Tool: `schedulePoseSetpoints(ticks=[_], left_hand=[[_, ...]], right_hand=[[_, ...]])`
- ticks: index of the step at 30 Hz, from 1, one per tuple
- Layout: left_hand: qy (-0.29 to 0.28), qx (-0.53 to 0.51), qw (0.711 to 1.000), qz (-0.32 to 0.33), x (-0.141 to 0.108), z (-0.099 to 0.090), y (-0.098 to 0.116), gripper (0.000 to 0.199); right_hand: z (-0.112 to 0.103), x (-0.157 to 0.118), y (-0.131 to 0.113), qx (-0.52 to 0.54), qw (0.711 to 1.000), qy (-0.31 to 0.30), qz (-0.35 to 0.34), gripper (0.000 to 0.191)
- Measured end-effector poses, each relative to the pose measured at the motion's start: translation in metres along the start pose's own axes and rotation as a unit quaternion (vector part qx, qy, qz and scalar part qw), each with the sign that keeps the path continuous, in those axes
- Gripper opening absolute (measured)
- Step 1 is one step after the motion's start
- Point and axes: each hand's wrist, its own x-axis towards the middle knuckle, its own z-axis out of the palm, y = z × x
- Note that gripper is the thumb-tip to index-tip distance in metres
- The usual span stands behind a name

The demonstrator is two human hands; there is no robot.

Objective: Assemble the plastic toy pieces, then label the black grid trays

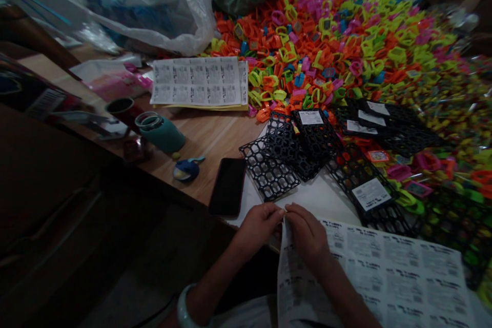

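A sheet of printed white labels [369, 266] lies over my lap and the table's front edge. At its top left corner my left hand [263, 223] and my right hand [309, 238] meet, fingertips pinched together on the edge of the sheet. Both hands are closed, and the exact spot between the fingertips is partly hidden. Just beyond them lies a black plastic grid tray [271, 174], overlapping other black trays. One tray to the right bears a white label [371, 195]. A dark-screened phone [227, 187] rests to the left of my hands.
A big heap of colourful plastic toy watches [326, 46] covers the back and right. Another stack of label sheets [198, 82] lies farther back. Along the left edge stand a teal bottle [161, 132], a dark cup [125, 110] and a small blue item [186, 169]. Behind is a plastic bag [192, 15].
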Motion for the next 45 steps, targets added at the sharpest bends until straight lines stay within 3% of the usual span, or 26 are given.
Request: schedulePoseSetpoints(ticks=[6,9,12,16,19,21,25,28,32,36,41,45], left_hand=[[-0.026,0.040,0.999,-0.018,0.003,-0.006,0.000,0.029],[0.035,0.183,0.982,0.041,0.009,-0.013,-0.004,0.024],[0.098,0.331,0.934,0.088,0.013,-0.021,-0.006,0.024],[0.097,0.401,0.907,0.080,0.011,-0.025,-0.001,0.026],[0.097,0.433,0.893,0.067,0.009,-0.022,-0.001,0.027],[0.095,0.451,0.884,0.075,0.008,-0.020,-0.004,0.029],[0.110,0.471,0.860,0.162,0.004,-0.022,-0.013,0.028],[0.169,0.454,0.845,0.228,-0.003,-0.028,-0.014,0.026],[0.218,0.434,0.833,0.266,-0.012,-0.037,-0.008,0.023],[0.259,0.421,0.812,0.309,-0.016,-0.040,-0.001,0.017],[0.350,0.413,0.740,0.398,-0.021,-0.033,0.005,0.016],[0.332,0.448,0.690,0.462,-0.019,-0.020,0.009,0.022]], right_hand=[[-0.001,0.001,0.000,0.025,0.999,-0.035,0.030,0.034],[-0.004,0.000,-0.001,0.048,0.997,-0.050,0.017,0.032],[-0.014,-0.001,-0.010,0.105,0.994,-0.042,0.014,0.025],[-0.042,0.008,-0.026,0.212,0.961,0.039,0.174,0.012],[-0.063,0.032,-0.026,0.201,0.914,0.143,0.323,0.006],[-0.068,0.051,-0.019,0.170,0.886,0.166,0.398,0.013],[-0.052,0.078,-0.004,0.229,0.849,0.103,0.465,0.025],[-0.027,0.083,0.002,0.294,0.838,0.071,0.454,0.025],[-0.006,0.090,0.007,0.325,0.829,0.031,0.454,0.025],[-0.004,0.100,0.012,0.414,0.770,0.026,0.485,0.028],[-0.003,0.093,-0.002,0.499,0.695,0.073,0.512,0.030],[0.002,0.082,-0.015,0.517,0.675,0.081,0.520,0.032]])
